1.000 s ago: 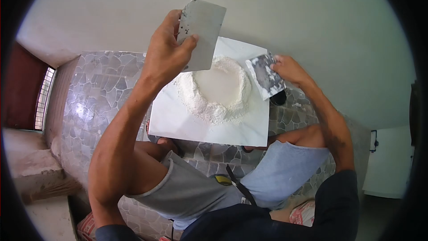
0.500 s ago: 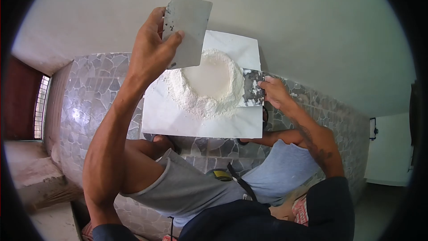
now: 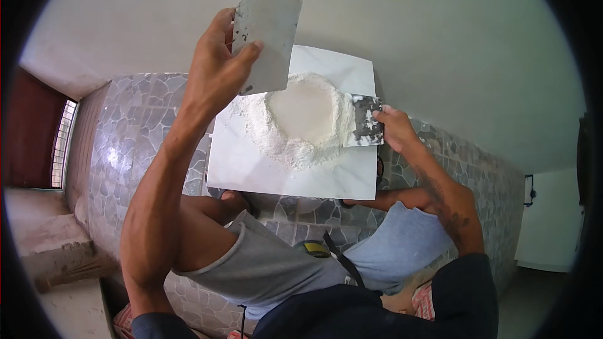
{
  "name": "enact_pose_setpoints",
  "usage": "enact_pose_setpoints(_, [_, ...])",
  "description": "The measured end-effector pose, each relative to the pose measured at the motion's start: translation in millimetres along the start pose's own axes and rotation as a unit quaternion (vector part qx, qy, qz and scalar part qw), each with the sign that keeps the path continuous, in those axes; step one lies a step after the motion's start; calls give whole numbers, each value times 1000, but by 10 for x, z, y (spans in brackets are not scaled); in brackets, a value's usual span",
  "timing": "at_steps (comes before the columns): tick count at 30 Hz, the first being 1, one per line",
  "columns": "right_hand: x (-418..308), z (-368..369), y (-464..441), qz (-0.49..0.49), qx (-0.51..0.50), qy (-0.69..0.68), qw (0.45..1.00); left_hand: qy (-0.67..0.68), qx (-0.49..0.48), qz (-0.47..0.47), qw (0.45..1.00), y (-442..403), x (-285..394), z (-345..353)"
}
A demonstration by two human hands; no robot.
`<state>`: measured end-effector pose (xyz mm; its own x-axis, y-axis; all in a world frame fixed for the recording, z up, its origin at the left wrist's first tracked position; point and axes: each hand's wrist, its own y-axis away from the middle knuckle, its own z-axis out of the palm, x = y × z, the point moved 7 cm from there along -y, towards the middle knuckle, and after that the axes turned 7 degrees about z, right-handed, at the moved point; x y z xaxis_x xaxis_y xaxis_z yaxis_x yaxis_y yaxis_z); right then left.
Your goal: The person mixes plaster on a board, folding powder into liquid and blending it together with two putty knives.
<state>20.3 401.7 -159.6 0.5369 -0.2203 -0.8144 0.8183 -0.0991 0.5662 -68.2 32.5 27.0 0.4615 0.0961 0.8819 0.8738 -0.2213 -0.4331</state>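
The lens border cuts off the corners of the view, and the red-and-white bag (image 3: 424,301) at the lower edge is only partly visible. The left hand (image 3: 221,69) and the gray plate (image 3: 269,41) cover the far left part of the white board (image 3: 289,183) and some of the powder ring (image 3: 290,152). The left thumb presses the near face of the gray plate; the other fingers pass behind it and are mostly hidden. The grip is closed on its left edge, with the plate raised and its broad face toward the camera.

The right hand (image 3: 398,129) pinches the outer edge of the smeared plate (image 3: 367,124), thumb on top; the fingers underneath are hidden. This plate extends left from the fingertips to the right side of the powder ring. Whether its inner edge enters the powder cannot be determined. The ring surrounds a cloudy pool (image 3: 301,113).
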Motion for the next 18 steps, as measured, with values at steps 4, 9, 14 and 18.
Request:
enact_pose_setpoints(4, [-165, -22, -200, 5, -45, -9, 999, -10, 12, -14, 1000, -22, 1, -60])
enact_pose_setpoints(9, [-468, 129, -506, -11, -90, 60, 994, -30, 22, -5, 999, -52, -32, -156])
enact_pose_setpoints(14, [-828, 512, -802, -28, -125, 202, 971, -19, 30, 6, 999, -58, -26, -199])
enact_pose_setpoints(18, [-1172, 867, -939, -67, -131, 340, 929, -22, 35, 8, 999, -75, -37, -252])
